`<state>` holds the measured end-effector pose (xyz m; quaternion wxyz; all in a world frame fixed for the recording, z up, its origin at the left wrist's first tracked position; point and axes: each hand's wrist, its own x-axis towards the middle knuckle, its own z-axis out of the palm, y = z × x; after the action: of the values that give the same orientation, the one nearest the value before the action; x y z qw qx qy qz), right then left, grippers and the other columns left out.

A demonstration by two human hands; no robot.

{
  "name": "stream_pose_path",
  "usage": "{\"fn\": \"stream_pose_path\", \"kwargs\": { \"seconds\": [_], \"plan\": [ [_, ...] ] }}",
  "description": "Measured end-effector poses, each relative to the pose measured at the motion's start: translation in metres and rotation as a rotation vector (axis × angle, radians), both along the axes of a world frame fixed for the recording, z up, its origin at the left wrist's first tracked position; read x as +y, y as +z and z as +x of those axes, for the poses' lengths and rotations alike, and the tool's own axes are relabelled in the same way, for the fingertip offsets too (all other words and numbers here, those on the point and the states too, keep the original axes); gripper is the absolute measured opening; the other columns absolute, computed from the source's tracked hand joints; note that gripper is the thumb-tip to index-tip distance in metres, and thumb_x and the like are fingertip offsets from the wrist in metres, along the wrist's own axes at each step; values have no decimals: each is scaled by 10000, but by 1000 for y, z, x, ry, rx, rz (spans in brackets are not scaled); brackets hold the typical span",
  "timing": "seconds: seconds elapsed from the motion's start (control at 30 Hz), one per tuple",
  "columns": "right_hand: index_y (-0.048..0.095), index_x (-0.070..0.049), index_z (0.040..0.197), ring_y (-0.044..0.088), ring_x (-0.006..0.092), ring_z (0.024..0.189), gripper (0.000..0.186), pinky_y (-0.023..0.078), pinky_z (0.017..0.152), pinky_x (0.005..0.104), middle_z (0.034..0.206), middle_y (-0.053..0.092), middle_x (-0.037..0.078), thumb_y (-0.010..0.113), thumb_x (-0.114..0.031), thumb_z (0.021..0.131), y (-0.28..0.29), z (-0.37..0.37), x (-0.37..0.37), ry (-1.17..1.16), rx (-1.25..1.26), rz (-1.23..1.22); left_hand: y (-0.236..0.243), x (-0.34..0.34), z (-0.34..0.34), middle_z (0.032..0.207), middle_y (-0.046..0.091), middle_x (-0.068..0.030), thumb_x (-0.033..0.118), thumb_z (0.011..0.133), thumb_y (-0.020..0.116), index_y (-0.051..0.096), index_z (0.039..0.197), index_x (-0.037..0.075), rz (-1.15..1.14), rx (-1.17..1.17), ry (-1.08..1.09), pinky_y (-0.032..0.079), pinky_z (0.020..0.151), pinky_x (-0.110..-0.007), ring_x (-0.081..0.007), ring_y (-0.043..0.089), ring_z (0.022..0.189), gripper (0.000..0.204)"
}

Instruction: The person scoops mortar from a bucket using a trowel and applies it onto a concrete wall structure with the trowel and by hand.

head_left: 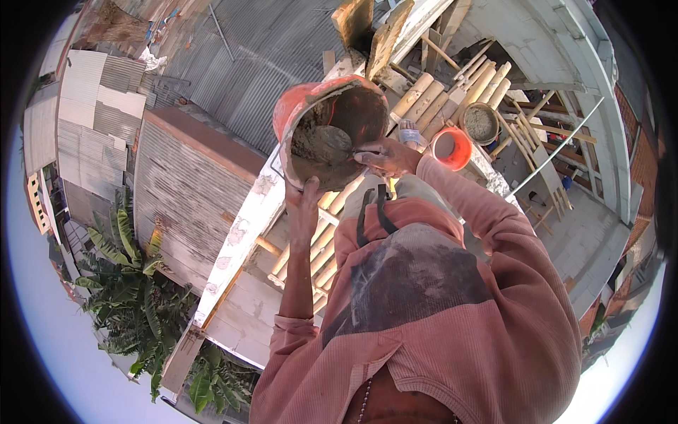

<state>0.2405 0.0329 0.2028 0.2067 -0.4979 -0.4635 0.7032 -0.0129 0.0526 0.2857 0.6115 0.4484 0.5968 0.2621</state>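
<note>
A red bucket (pixel 293 106) is tilted with its mouth toward me, its inside coated with wet grey mortar (pixel 307 159). My left hand (pixel 302 198) grips the lower left of its rim, thumb over the edge. At the right side of the mouth, my right hand (pixel 388 157) is closed, its fingertips reaching inside the rim. Against those fingertips lies a rounded, mortar-covered shape (pixel 330 141); whether it is a tool or a lump of mortar is unclear. A thin wire handle (pixel 274 164) hangs at the bucket's left.
A narrow white wall top (pixel 233 244) runs below the bucket. Right of it stand an orange bucket (pixel 452 148) and a mortar-filled pail (pixel 480 124), near bamboo poles (pixel 417 99). Wooden boards (pixel 385 39) rise beyond. Corrugated roofs (pixel 205 152) and banana plants (pixel 134 283) lie lower left.
</note>
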Motion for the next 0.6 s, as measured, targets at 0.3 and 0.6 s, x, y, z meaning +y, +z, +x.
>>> {"fn": "stream_pose_path", "kwargs": {
  "seconds": [0.3,0.6],
  "plan": [
    [614,-62,912,431,57,459,400,377,409,226,674,498,-21,582,-452,993,58,15,36,-100,325,-263,-58,5,-21,1170,582,-144,53,949,521,440,1214,22,-129,-350,533,591,914,-496,-328,670,1022,279],
    [590,12,1148,436,49,415,382,348,352,173,724,542,30,519,-345,1036,-54,70,49,-451,887,-658,-73,-77,-103,1209,612,-143,21,898,555,443,1307,130,-212,-242,918,589,928,-516,-321,681,992,438]
  ]
}}
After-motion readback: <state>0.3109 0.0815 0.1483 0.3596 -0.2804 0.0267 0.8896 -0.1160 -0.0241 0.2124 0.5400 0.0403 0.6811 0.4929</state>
